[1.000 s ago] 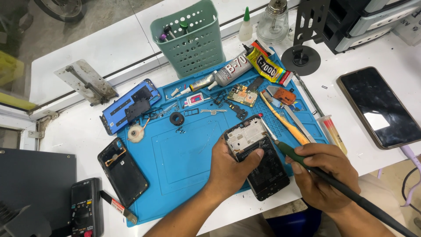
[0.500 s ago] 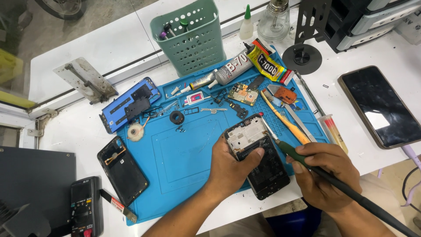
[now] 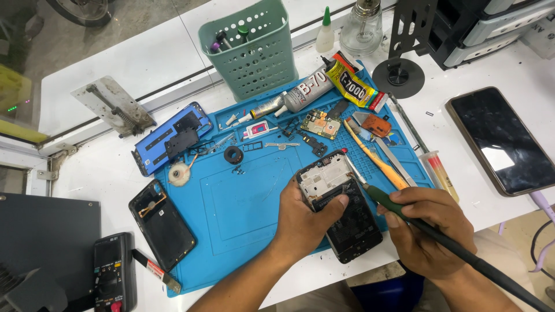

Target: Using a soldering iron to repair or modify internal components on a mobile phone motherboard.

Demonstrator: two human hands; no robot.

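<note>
**Tool tip at the edge of an opened phone**

The opened phone [image 3: 341, 202] lies at the near right corner of the blue mat [image 3: 231, 208], its lower end hanging past the mat's front edge. The left hand [image 3: 303, 216] is clamped around its left side, thumb pressed across the middle. The right hand [image 3: 428, 222], just right of the mat's front corner, is closed in a pen grip on a green-handled tool [image 3: 399, 205] whose thin metal tip [image 3: 354, 171] sits at the phone's upper right edge — whether it actually touches the frame I can't quite tell from here.

What I'd worry about: a slip. The tip points in toward the exposed pale inner plate, and a sudden push could send it skidding over the parts beneath or into the left thumb, which lies close by. The phone's overhang off the mat also means that a hard downward press could tip it if the left hand's hold loosened. Loose bits crowd the mat's far side — a small circuit board [image 3: 324, 123], a black ring [image 3: 233, 154] — and a jolt could scatter them.

Compared with half a second ago, almost nothing differs: both hands, the tool and the phone keep the same places on the mat.
</note>
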